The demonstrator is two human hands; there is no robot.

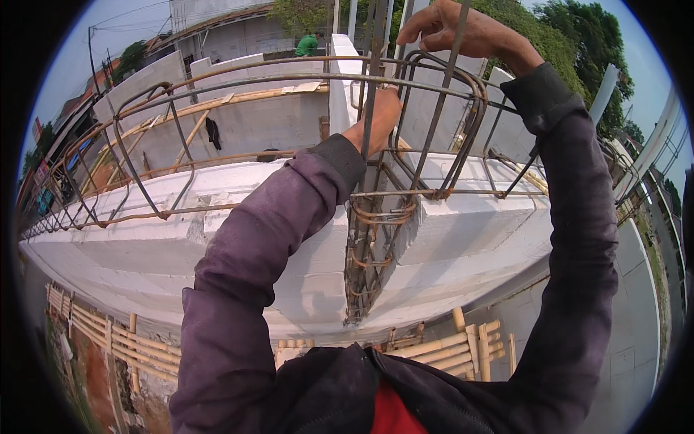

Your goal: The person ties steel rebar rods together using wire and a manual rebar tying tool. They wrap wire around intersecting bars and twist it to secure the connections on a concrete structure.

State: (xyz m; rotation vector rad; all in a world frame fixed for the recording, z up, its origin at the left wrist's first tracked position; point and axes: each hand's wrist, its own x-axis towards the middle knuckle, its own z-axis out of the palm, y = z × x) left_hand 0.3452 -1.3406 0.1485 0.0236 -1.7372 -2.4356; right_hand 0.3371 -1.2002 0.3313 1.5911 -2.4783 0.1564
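My left hand (382,116) reaches in among the upright rebars at the column, its fingers largely hidden behind a bar; what it grips cannot be told. Higher and to the right, my right hand (461,30) is raised beside an upright rebar (440,92), fingers bent and thumb apart, with nothing plainly held. Rectangular steel stirrups (476,116) stand bunched to the right of my left hand. A long horizontal rebar cage (179,133) lies along the top of the white block wall (260,217). Below my hands, the column's steel (374,260) runs down a gap in the wall.
Bamboo scaffolding poles (434,352) are below on the right, with more bamboo (124,347) at the lower left. Another block wall (342,70) runs away from me. A person in green (307,45) is in the distance. Rebar ends project at the right.
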